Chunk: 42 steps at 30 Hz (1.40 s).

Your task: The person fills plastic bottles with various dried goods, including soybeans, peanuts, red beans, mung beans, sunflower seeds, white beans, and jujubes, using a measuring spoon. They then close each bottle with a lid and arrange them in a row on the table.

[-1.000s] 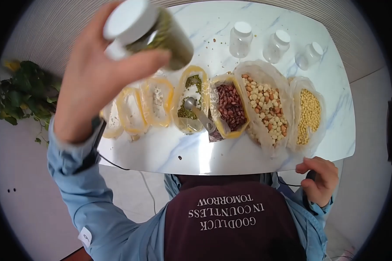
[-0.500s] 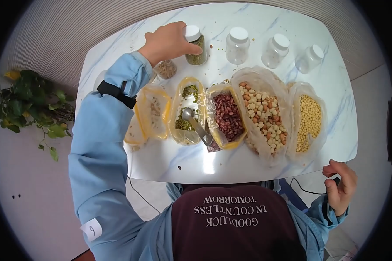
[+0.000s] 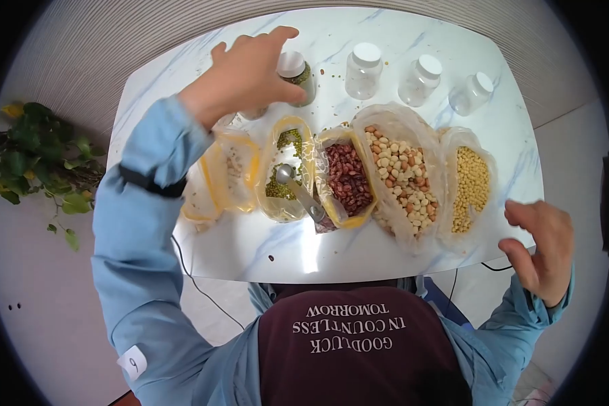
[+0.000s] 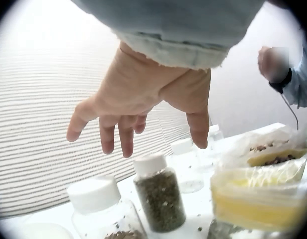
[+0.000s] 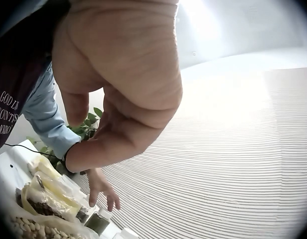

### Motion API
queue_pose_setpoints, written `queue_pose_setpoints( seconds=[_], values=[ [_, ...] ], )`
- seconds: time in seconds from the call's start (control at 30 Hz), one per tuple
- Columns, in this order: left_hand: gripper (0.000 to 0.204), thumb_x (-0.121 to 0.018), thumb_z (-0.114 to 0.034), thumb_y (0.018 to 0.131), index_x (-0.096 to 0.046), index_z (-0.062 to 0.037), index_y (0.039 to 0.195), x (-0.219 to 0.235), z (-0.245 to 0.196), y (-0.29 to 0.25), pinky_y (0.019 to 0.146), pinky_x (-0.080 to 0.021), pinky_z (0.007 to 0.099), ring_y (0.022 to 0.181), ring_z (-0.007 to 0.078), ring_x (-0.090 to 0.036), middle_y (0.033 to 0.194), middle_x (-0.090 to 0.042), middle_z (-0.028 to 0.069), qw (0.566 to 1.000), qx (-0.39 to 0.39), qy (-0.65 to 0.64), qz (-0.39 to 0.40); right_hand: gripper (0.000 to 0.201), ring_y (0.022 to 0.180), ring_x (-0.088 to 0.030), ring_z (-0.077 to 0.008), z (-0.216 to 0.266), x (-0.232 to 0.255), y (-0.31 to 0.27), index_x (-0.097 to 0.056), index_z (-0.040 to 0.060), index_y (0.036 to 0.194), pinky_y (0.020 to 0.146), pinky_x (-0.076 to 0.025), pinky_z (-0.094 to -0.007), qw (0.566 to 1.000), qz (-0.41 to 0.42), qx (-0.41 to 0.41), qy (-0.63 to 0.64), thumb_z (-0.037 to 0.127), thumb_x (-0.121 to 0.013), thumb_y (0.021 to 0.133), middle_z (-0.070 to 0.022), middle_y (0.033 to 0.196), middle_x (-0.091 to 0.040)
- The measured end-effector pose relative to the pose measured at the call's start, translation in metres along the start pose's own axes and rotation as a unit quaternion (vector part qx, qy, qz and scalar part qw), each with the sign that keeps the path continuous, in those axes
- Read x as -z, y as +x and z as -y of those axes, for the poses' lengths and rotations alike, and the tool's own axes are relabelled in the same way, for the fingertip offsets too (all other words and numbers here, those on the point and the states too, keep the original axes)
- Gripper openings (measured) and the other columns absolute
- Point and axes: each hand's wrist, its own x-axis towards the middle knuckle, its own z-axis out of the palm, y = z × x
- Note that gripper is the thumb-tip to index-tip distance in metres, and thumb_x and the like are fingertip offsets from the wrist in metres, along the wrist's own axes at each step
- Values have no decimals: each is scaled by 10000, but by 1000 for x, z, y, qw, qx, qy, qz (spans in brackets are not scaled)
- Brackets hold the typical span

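Observation:
My left hand [image 3: 240, 78] hovers with spread fingers over a white-capped jar of mung beans [image 3: 299, 76]. In the left wrist view that jar [image 4: 161, 199] stands upright below the fingers, apart from them. Beside it is another white-capped jar [image 4: 101, 209] with brownish contents, mostly behind my hand in the head view. My right hand [image 3: 545, 250] hangs in the air off the table's right front edge, fingers loosely bent, holding nothing. Nearest to it is a bag of yellow soybeans [image 3: 471, 186].
Clear white-capped jars [image 3: 364, 74] stand along the back right. Across the middle lie opened bags of mung beans [image 3: 277, 189], dark red beans [image 3: 348, 176] and peanuts [image 3: 406, 179]. A metal spoon [image 3: 303, 196] leans over the mung bean bag. Loose beans dot the table [image 3: 237, 260].
My left hand brought the mung bean jar down to the back row, stood it there, let go and opened its fingers. My right hand moved outward to the right and slightly up.

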Motion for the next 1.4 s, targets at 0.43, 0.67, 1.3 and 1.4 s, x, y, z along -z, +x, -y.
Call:
queue_pose_setpoints(
  seconds=[0.43, 0.67, 1.3, 1.4],
  values=[
    [567, -826, -272, 645, -598, -95, 1133, 54, -42, -191, 1060, -236, 568, 1182, 342, -516, 1157, -620, 123, 985, -75, -154, -21, 383, 811, -617, -328, -55, -87, 160, -547, 53, 1176, 701, -495, -428, 997, 27, 45, -63, 219, -641, 844, -172, 921, -615],
    [549, -840, -221, 636, -604, -89, 1113, 14, -28, -253, 1046, -286, 524, 1111, 310, -578, 1121, -643, 135, 928, 60, -365, -50, 412, 856, -606, -340, -68, -135, 200, -500, 105, 1264, 750, -495, -415, 994, 76, -7, -82, 286, -580, 903, -175, 1028, -592],
    [503, -826, -138, 654, -620, -44, 1102, -41, -55, -240, 957, -436, 446, 1004, 285, -605, 1078, -655, 98, 906, 60, -405, -103, 399, 631, -570, -205, 20, -27, 87, -612, -24, 999, 519, -436, -281, 993, -99, 59, 1, 269, -741, 761, -128, 785, -589],
    [511, -831, -143, 651, -616, -40, 1103, -45, -61, -237, 923, -457, 418, 1012, 299, -596, 1088, -643, 118, 905, 30, -416, -79, 499, 595, -545, -207, 38, -22, 29, -614, -50, 921, 518, -406, -281, 989, -123, 52, 69, 372, -774, 708, -120, 732, -575]
  ],
)
